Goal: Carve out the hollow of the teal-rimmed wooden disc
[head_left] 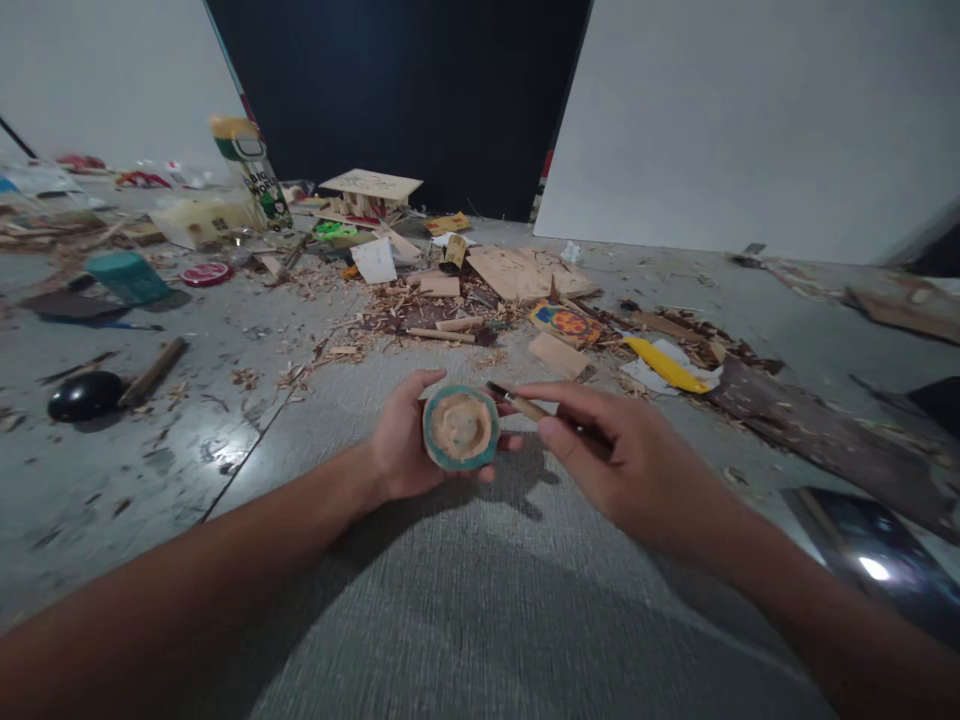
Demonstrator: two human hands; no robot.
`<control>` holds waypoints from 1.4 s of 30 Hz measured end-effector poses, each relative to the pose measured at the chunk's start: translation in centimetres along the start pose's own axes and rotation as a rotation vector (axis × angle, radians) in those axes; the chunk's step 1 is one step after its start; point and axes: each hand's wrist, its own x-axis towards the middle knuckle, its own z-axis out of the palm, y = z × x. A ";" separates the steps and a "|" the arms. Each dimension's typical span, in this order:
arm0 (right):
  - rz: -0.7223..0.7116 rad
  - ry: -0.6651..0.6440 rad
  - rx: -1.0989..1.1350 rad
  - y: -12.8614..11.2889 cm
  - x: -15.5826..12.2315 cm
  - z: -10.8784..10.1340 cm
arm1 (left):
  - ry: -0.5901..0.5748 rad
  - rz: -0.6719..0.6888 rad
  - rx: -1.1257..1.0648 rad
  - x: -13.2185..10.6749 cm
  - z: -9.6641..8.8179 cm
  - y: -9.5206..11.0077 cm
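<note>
A small round wooden bowl (461, 427) with a blue-green rim and a rough, pale, hollowed middle faces up toward me. My left hand (405, 440) holds it from below and the left side, fingertips showing past its right edge. In my right hand (600, 440) is a carving tool (525, 403) with a wooden handle and a short dark tip, pinched between thumb and fingers. Its tip points left, close to the bowl's upper right rim; whether it touches cannot be made out. The lower part of the handle is hidden in my palm.
Wood shavings (382, 310) and scraps spread ahead, with a flat board (525, 272) among them. A yellow object (667, 363) lies at right, a dark shiny slab (877, 550) nearer me. At left are a black rounded object (86, 396) and a wooden stick (154, 372).
</note>
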 end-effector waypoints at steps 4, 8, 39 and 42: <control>-0.007 0.025 -0.005 0.7 0.4 -0.8 | -0.060 -0.056 -0.020 0.0 0.0 0.4; -0.027 -0.055 0.047 1.2 0.4 -0.4 | 0.007 -0.060 0.032 0.2 0.1 0.3; -0.125 -0.128 -0.312 6.9 1.1 1.5 | 0.264 0.199 -0.232 -0.2 0.0 0.5; -0.108 -0.166 -0.325 6.7 1.3 1.4 | 0.262 0.195 -0.231 -0.3 0.3 0.5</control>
